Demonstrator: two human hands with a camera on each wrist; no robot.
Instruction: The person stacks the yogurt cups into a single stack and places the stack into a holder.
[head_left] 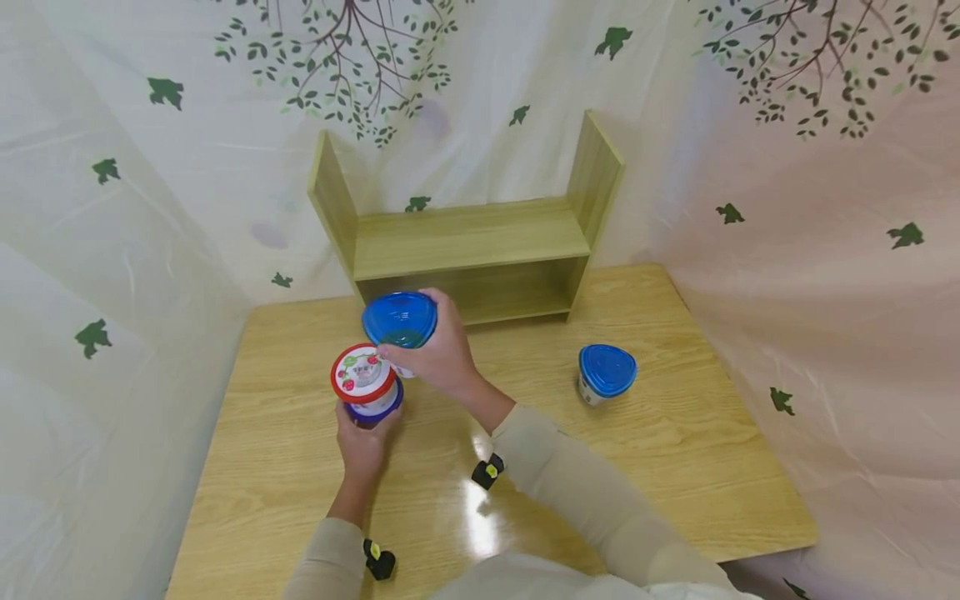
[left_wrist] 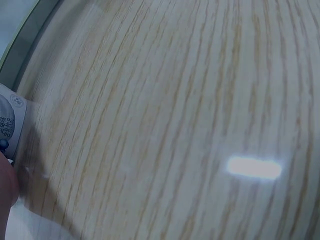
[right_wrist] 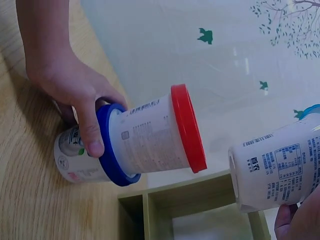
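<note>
My left hand (head_left: 363, 446) grips the lower tub (right_wrist: 80, 157) of a stack of two standing on the table (head_left: 480, 433); this tub has a dark blue lid (right_wrist: 112, 145). On that lid stands a white tub with a red lid (head_left: 363, 372), its top printed with red berries. My right hand (head_left: 442, 354) holds a white tub with a rounded-triangle blue lid (head_left: 401, 317) off the table, just behind the red lid in the head view. Its printed side shows in the right wrist view. The left wrist view catches only part of the lower tub (left_wrist: 9, 120) and a fingertip.
A second tub with a triangular blue lid (head_left: 607, 371) stands on the right of the table. At the back is a wooden shelf (head_left: 472, 242) with two levels and tall side panels. Curtains printed with leaves (head_left: 810, 292) surround the table.
</note>
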